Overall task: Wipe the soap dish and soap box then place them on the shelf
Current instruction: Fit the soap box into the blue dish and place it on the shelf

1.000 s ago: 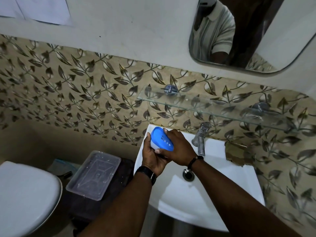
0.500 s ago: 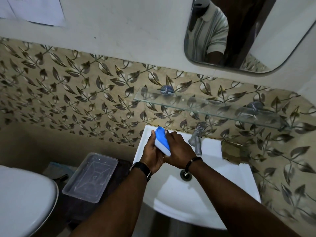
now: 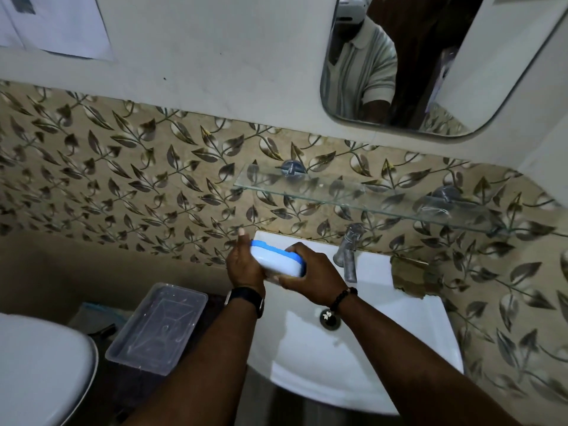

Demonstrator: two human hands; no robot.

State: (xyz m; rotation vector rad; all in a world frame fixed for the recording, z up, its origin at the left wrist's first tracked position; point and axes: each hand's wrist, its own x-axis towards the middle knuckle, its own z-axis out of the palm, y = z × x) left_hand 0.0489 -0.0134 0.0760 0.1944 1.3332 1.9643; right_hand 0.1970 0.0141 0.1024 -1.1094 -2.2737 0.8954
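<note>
A blue and white soap dish [image 3: 276, 259] is held over the back left corner of the white sink [image 3: 384, 358]. Its white underside faces me and the blue rim shows along its top and right end. My left hand [image 3: 244, 265] grips its left end, thumb up beside it. My right hand [image 3: 310, 273] wraps its right end from below. I see no cloth in either hand. The glass shelf [image 3: 362, 199] runs along the tiled wall above the tap and is bare. A clear plastic box [image 3: 158, 329] lies open-side-up on a dark stand left of the sink.
A metal tap [image 3: 349, 252] stands right of my hands. A brown cloth [image 3: 410, 276] lies on the sink's back right edge. A white toilet lid [image 3: 40, 370] fills the lower left. A mirror [image 3: 430, 63] hangs on the wall above the shelf.
The soap dish has been turned over between my hands: its blue top with holes faced me before, now the white underside does. Both hands stay over the sink's back left corner.
</note>
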